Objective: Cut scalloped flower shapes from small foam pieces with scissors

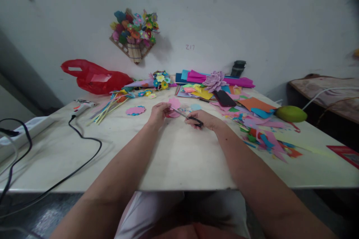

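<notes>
My left hand [159, 115] is closed on a pink paper piece [174, 103] with a rounded outline, held just above the white table. In my right hand [204, 118] is a pair of scissors [185, 115] with black handles, its blades pointing left at the paper's edge. Whether the blades are parted is too small to tell. A pink scalloped paper shape [135, 110] with blue edging lies left of my left hand. Beyond the scissors rests a light blue paper piece [195, 107], with small scraps around it.
A glue gun [82, 109] and its black cord lie at the left, near a white power strip [26, 134]. A red plastic bag [98, 78] sits at the back. Paper scraps [269, 143], a dark phone-like object [224, 98] and a green fruit [291, 114] are at the right.
</notes>
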